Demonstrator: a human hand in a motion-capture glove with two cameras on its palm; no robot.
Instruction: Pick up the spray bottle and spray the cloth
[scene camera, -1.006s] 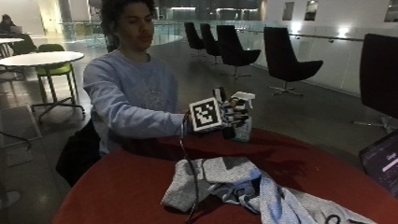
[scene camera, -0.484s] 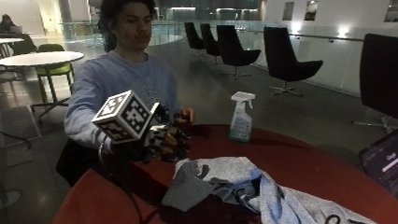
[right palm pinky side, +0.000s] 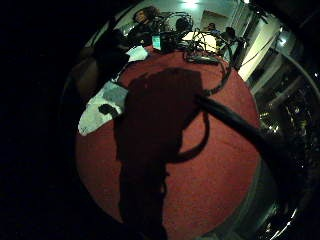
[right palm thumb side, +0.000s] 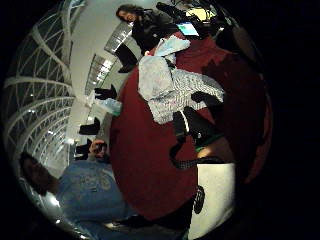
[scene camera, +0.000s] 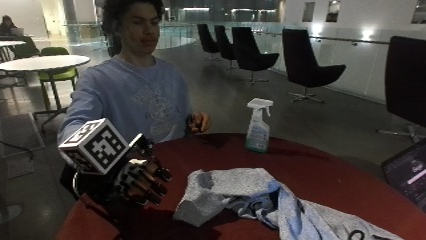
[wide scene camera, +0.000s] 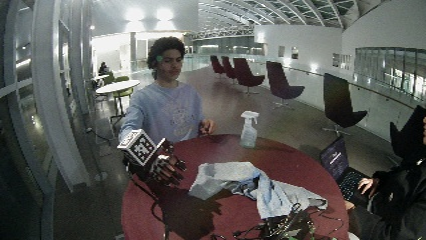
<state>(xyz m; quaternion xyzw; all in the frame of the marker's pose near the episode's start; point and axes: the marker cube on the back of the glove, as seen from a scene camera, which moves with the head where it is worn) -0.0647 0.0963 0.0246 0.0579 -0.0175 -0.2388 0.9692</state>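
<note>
Outside view: hand (scene camera: 143, 181) empty at table (scene camera: 346, 180) edge, bottle (scene camera: 257, 126) well apart.

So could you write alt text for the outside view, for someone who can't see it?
A seated person holds a gloved right hand, fingers loosely curled and empty, above a round red table. A grey cloth lies crumpled on it; a spray bottle stands untouched beyond.

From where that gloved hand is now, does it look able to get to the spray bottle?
Probably yes. The gloved right hand hovers empty near the table's edge, and the spray bottle stands upright at the far side. Only the cloth lies between, low enough to pass over.
</note>
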